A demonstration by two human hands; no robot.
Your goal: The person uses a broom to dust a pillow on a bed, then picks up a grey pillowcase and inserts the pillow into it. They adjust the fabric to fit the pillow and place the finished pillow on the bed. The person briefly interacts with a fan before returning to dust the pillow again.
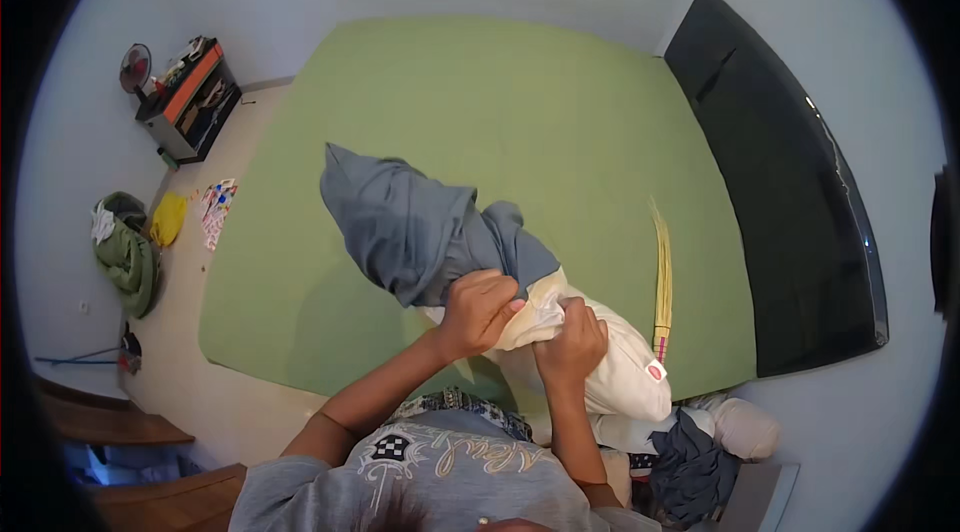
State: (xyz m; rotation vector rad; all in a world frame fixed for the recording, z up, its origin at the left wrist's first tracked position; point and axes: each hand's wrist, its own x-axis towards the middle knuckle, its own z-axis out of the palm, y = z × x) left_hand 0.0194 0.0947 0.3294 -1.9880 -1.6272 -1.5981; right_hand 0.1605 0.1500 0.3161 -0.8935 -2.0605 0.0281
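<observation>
A white pillow with a small tag at its end slants across the near edge of the bed. A grey pillowcase covers its far-left part in loose folds. My left hand is closed on the hem of the grey pillowcase. My right hand pinches the pillow's white and cream fabric just right of that hem. Both hands are close together in front of my body. The pillow's underside is hidden.
The bed has a green fitted sheet and a dark headboard on the right. A stick broom lies on it. Near right are a dark crumpled cloth and a pale pillow. A cabinet with a fan stands far left.
</observation>
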